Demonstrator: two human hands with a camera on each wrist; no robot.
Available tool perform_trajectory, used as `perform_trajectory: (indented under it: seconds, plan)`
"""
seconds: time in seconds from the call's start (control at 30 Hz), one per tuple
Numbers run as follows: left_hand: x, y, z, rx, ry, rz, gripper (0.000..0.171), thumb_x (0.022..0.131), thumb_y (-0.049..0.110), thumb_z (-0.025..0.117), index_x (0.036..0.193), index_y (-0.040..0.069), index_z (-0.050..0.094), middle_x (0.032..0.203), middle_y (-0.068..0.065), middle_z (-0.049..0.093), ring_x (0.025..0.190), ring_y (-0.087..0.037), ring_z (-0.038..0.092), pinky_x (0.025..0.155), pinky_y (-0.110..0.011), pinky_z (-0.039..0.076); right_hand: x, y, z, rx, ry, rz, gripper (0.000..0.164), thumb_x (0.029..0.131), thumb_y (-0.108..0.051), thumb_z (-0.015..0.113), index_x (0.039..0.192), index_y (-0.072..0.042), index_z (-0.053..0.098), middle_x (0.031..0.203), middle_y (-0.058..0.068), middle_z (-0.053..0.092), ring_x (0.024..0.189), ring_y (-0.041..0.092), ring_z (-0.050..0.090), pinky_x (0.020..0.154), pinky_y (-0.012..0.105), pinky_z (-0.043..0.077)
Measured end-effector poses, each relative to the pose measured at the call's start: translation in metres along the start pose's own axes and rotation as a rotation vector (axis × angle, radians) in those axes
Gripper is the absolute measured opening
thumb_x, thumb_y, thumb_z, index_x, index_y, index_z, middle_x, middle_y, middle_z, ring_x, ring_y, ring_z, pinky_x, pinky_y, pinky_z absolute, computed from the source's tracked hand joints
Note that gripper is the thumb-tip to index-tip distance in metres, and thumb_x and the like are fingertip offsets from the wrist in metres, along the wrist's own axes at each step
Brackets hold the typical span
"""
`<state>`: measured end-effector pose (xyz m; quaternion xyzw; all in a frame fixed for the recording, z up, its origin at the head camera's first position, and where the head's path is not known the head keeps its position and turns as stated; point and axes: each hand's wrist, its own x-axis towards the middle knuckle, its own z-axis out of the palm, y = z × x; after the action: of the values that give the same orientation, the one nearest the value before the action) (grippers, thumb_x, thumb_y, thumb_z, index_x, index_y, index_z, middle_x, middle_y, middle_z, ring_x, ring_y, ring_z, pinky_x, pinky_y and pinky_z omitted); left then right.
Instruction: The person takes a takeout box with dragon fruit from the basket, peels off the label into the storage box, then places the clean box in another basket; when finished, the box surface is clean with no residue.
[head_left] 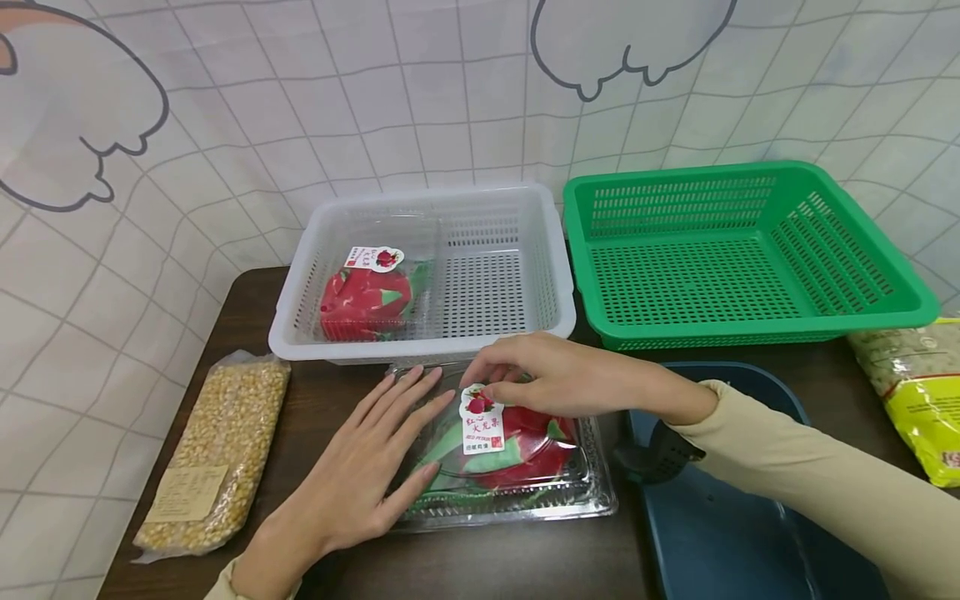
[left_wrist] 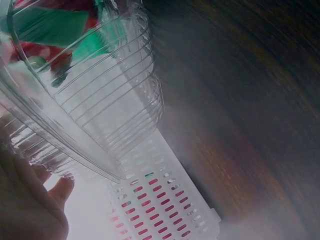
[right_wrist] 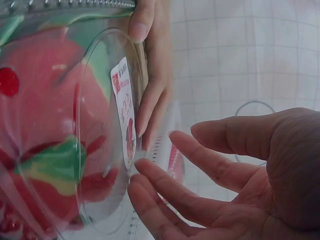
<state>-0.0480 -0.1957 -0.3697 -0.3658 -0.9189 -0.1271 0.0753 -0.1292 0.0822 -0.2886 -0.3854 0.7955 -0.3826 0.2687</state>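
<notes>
A clear plastic clamshell box holding red-and-green dragon fruit lies on the dark table in front of me. On its lid is a white label with a dragon fruit picture. My left hand rests flat with spread fingers on the lid's left part, beside the label. Fingertips of my right hand touch the label's upper end. From the right wrist view, the thumb of that hand stands apart from the other fingers, and the label lies against the lid.
Behind the box stands a white basket with another labelled dragon fruit box. A green basket is to its right. A blue bin with a black scoop-like thing sits at right. Bagged corn kernels lie left, a yellow bag far right.
</notes>
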Motion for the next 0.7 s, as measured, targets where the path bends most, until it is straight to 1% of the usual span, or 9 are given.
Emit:
perform_trajectory:
  seconds: [0.07, 0.17, 0.3, 0.4, 0.5, 0.6, 0.7]
  plan:
    - [0.000, 0.000, 0.000, 0.001, 0.002, 0.001, 0.070, 0.103, 0.041, 0.054, 0.164, 0.016, 0.033, 0.171, -0.010, 0.028, 0.159, -0.029, 0.019, 0.127, -0.050, 0.014, 0.000, -0.001, 0.001, 0.002, 0.001, 0.005, 0.029, 0.103, -0.010, 0.062, 0.131, -0.003, 0.068, 0.123, 0.007, 0.070, 0.097, 0.017, 0.063, 0.084, 0.031, 0.058]
    - [0.000, 0.001, 0.000, -0.003, 0.005, 0.002, 0.070, 0.102, 0.041, 0.055, 0.164, 0.016, 0.033, 0.171, -0.009, 0.027, 0.159, -0.029, 0.020, 0.128, -0.048, 0.012, 0.002, -0.001, 0.002, 0.004, 0.006, -0.003, 0.028, 0.104, -0.011, 0.062, 0.130, -0.003, 0.068, 0.125, 0.008, 0.069, 0.101, 0.018, 0.063, 0.088, 0.032, 0.057]
    - [0.000, 0.001, 0.000, -0.006, 0.010, 0.005, 0.070, 0.102, 0.041, 0.055, 0.164, 0.016, 0.034, 0.171, -0.010, 0.028, 0.159, -0.029, 0.020, 0.129, -0.045, 0.009, 0.004, 0.000, 0.004, 0.026, 0.026, 0.003, 0.027, 0.104, -0.011, 0.062, 0.129, -0.003, 0.066, 0.122, 0.009, 0.070, 0.101, 0.019, 0.065, 0.086, 0.032, 0.058]
    - [0.000, 0.001, 0.001, -0.004, 0.011, 0.004, 0.070, 0.102, 0.041, 0.055, 0.164, 0.016, 0.034, 0.170, -0.010, 0.029, 0.159, -0.029, 0.020, 0.129, -0.046, 0.010, 0.006, 0.000, 0.006, 0.046, 0.054, -0.001, 0.026, 0.103, -0.007, 0.061, 0.129, -0.002, 0.064, 0.121, 0.010, 0.070, 0.102, 0.020, 0.067, 0.089, 0.034, 0.059]
    - [0.000, 0.001, 0.001, -0.003, 0.007, -0.002, 0.070, 0.102, 0.042, 0.055, 0.164, 0.016, 0.034, 0.171, -0.008, 0.028, 0.159, -0.028, 0.020, 0.128, -0.048, 0.012, 0.008, -0.001, 0.006, 0.052, 0.089, -0.009, 0.028, 0.100, 0.000, 0.062, 0.127, -0.001, 0.063, 0.123, 0.014, 0.069, 0.104, 0.021, 0.068, 0.092, 0.036, 0.059]
    - [0.000, 0.001, 0.001, -0.004, 0.003, -0.008, 0.071, 0.102, 0.042, 0.055, 0.164, 0.017, 0.034, 0.172, -0.007, 0.026, 0.159, -0.027, 0.019, 0.128, -0.050, 0.014, 0.012, -0.003, 0.008, 0.035, 0.123, 0.009, 0.031, 0.096, 0.005, 0.065, 0.126, -0.001, 0.063, 0.121, 0.016, 0.068, 0.100, 0.023, 0.069, 0.090, 0.036, 0.060]
    - [0.000, 0.001, 0.001, -0.004, 0.001, -0.010, 0.070, 0.102, 0.042, 0.055, 0.164, 0.017, 0.033, 0.172, -0.006, 0.025, 0.159, -0.027, 0.019, 0.128, -0.050, 0.014, 0.016, -0.005, 0.009, 0.001, 0.144, 0.036, 0.032, 0.095, 0.005, 0.069, 0.125, -0.001, 0.063, 0.113, 0.013, 0.070, 0.094, 0.021, 0.071, 0.086, 0.034, 0.061]
